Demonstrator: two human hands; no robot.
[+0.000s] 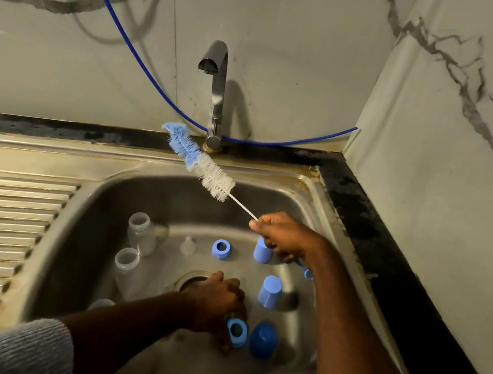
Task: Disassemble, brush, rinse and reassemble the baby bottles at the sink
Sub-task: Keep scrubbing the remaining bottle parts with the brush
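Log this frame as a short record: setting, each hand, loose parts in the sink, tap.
setting: steel sink in a corner, marble-look walls
right hand: grips the wire handle of a bottle brush, bristles raised toward the tap
left hand: grips a blue ring low in the basin
bottles: two clear bodies upright at left, no tops
caps: two light blue, upright at right
dome cap: darker blue, beside the held ring
second ring: on the basin floor
nipple: clear, left of that ring
tap: no water visible
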